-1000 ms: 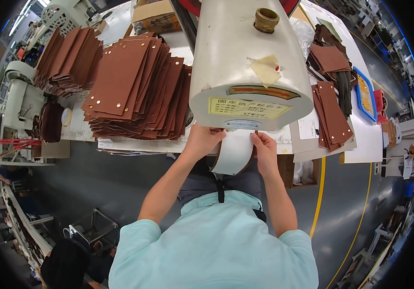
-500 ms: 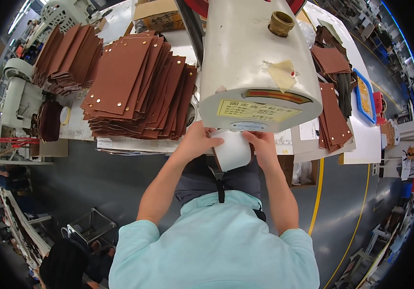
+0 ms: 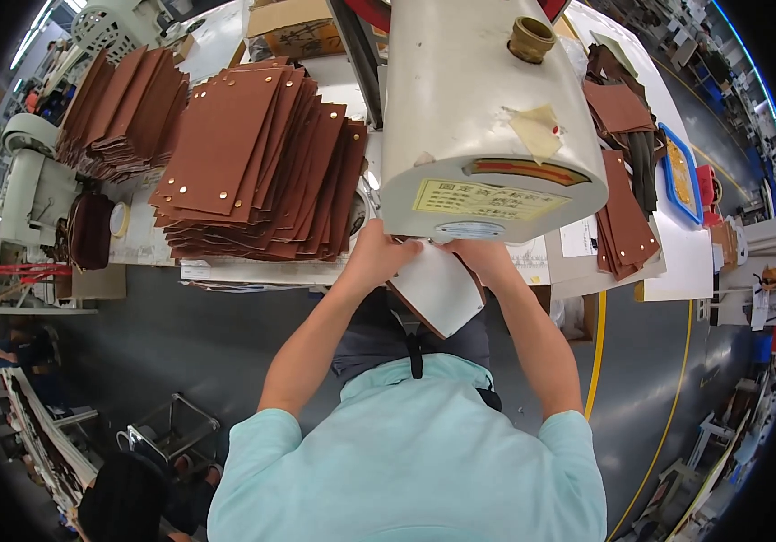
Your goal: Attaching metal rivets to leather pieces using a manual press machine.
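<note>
Panel point(image 3: 439, 294): we see it mid-frame, white face up, brown along its edge, just below the machine head point(image 3: 487, 108).
Left hand point(image 3: 379, 256): thumb and fingers pinch the panel's upper left edge.
Right hand point(image 3: 483, 258): at the panel's upper right; fingertips hidden, so we cannot tell their grip.
Brown stack point(image 3: 221, 144): we find it upper left.

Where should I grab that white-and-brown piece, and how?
Probably by the side edges of its near end, with a flat pinch, coming from the person's side. That end of the white-and-brown piece sticks out from under the pale machine and looks thin, while the left hand and right hand crowd its far end.
</note>
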